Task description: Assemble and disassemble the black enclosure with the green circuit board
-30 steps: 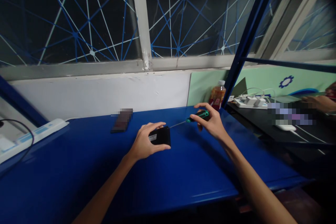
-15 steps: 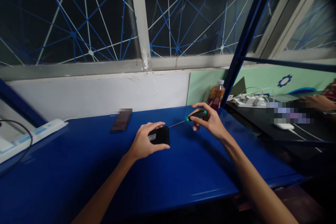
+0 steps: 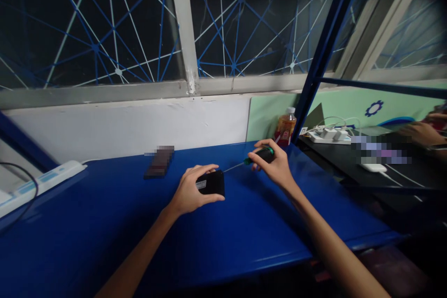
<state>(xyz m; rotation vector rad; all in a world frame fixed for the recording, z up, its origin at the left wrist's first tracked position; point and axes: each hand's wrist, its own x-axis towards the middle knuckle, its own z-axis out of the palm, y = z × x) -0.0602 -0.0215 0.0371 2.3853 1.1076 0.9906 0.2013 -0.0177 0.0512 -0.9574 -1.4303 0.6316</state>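
Note:
My left hand (image 3: 191,189) grips a small black box-like device (image 3: 213,183) with a pale label, thumb along its near side and fingers along the far side. Between the fingers and thumb of my right hand (image 3: 274,160) is a screwdriver (image 3: 262,155) with a black and green handle. Its thin metal shaft points left, and the tip meets the upper right corner of the device. Whether the tip sits in a screw is too small to tell. Both hands are over a blue table (image 3: 251,223).
A dark, partly blurred-out phone-like slab (image 3: 159,164) lies behind my left hand. On the left is a white power strip (image 3: 45,184); at the back right stands a drink bottle (image 3: 285,126). Past the blue frame post (image 3: 312,95), another person's hand (image 3: 424,134) is over a black desk (image 3: 335,160).
My right hand has shifted slightly and its fingers have turned around the screwdriver handle. The left hand still holds the device in place. The whole view has moved a little.

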